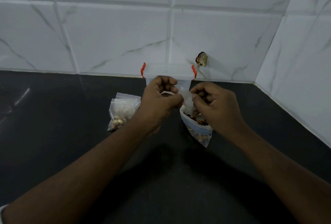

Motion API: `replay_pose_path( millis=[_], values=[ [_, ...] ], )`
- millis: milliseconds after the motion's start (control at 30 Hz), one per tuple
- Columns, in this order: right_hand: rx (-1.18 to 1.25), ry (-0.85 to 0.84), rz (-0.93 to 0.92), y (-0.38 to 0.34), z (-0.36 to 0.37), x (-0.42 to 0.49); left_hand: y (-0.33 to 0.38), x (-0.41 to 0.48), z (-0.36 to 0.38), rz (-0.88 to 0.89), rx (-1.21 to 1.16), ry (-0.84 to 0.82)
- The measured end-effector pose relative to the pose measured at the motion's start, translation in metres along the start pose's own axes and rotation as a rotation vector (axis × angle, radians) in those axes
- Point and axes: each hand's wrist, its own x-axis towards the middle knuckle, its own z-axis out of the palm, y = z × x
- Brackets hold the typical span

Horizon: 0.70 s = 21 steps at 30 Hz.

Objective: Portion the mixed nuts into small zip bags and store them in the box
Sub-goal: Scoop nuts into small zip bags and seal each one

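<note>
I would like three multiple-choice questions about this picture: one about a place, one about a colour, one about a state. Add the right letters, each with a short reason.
1. Where does the box stand?
A. at the near edge of the counter
B. at the back, by the tiled wall
C. on top of a bag of nuts

2. What colour are the latches of the box?
A. blue
B. green
C. orange-red

3. What are the left hand and the right hand doing?
A. lying flat on the counter
B. pinching a small clear bag between them
C. lifting the lid

Answers:
1 B: the box sits beyond both hands, where the counter meets the wall.
2 C: both side latches show orange-red.
3 B: fingers of both hands close on the clear film.
</note>
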Motion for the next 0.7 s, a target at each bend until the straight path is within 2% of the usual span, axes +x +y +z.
replay_pose_path(
  millis=[67,200,300,400,533,700],
  values=[
    [-0.015,0.027,0.013,0.001,-0.003,0.002,0.0,0.0,0.001,0.016,0.043,0.009],
    [-0.244,0.053,-0.109,0.002,-0.004,0.003,-0.003,-0.001,0.003,0.043,0.033,0.004],
    [-0.316,0.054,-0.155,0.003,-0.003,0.004,-0.003,-0.002,0.004,0.06,0.035,0.001],
    [-0.299,0.007,-0.207,-0.002,-0.003,0.004,-0.002,-0.004,0.005,0.079,0.043,0.001],
    [-0.205,-0.006,-0.101,-0.009,-0.005,0.003,-0.003,-0.005,0.006,0.125,0.09,-0.023],
    [-0.269,-0.134,-0.101,-0.008,-0.01,0.006,-0.002,-0.007,0.005,0.163,0.135,-0.033]
  ],
)
